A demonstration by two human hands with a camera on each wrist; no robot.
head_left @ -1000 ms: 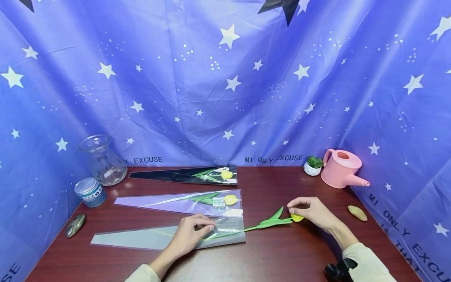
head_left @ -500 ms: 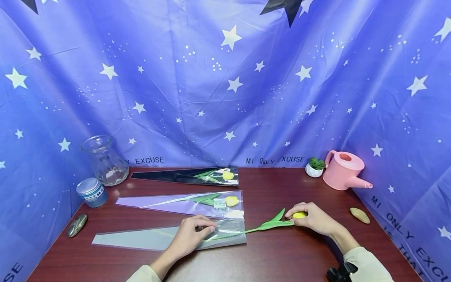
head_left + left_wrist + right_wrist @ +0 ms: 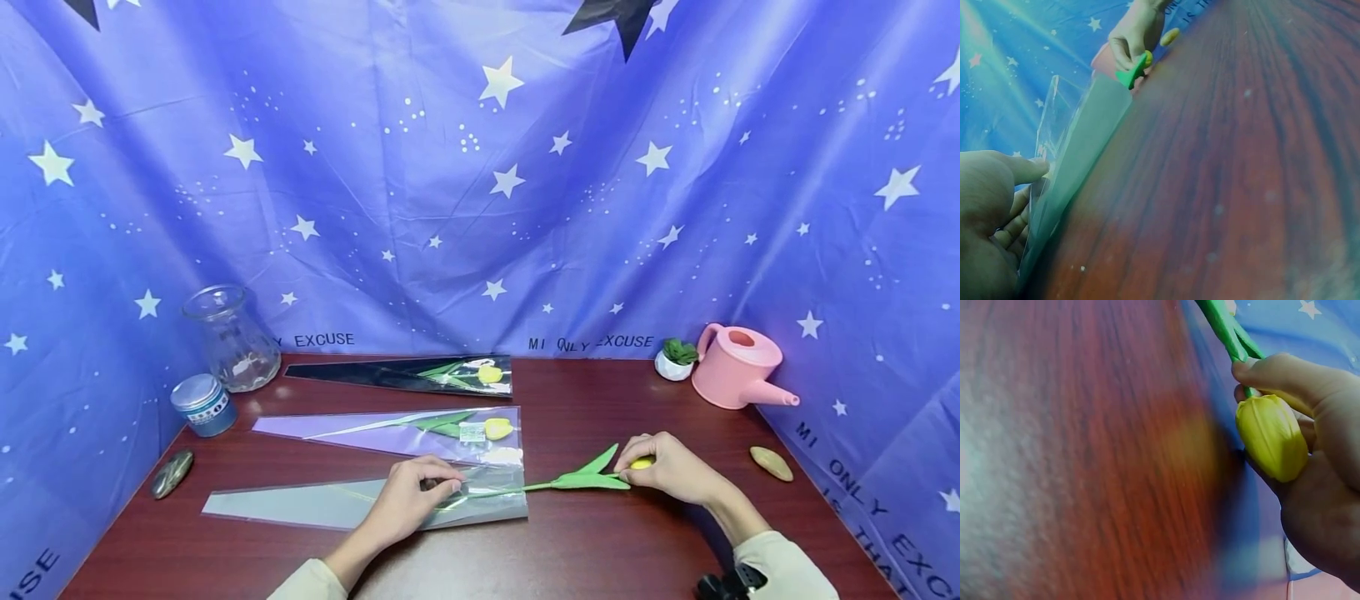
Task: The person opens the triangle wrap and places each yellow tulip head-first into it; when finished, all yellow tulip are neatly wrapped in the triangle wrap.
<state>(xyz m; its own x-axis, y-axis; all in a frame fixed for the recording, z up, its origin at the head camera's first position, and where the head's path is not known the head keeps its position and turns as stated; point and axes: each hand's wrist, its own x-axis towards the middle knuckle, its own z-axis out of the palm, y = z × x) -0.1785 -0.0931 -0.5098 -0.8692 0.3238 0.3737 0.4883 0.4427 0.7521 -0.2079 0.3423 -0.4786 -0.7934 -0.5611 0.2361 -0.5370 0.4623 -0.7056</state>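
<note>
My left hand [image 3: 405, 500] pinches the clear film of the grey tapered flower sleeve [image 3: 277, 506], lying at the table's front. In the left wrist view, its thumb lies on one side of the film, other fingers behind. A yellow tulip [image 3: 588, 480] runs out of the sleeve's wide right end; its lower stem shows through the film. My right hand [image 3: 675, 472] pinches the tulip's stem between thumb and fingers, just below the bloom. The right wrist view shows the yellow bloom [image 3: 1270, 439] over the palm, leaves beyond the fingertips.
Behind lie a purple sleeve [image 3: 315, 429] and a black sleeve [image 3: 352, 375], each with a yellow tulip inside. At left stand a glass vase [image 3: 243, 354], a blue jar [image 3: 204, 407] and a stone [image 3: 172, 474]. At right are a potted plant [image 3: 675, 360], pink watering can [image 3: 735, 367] and tan stone [image 3: 771, 463].
My right hand has shifted from the bloom down to the stem under it. The tulip's leaves have moved slightly. My left hand keeps its place on the sleeve.
</note>
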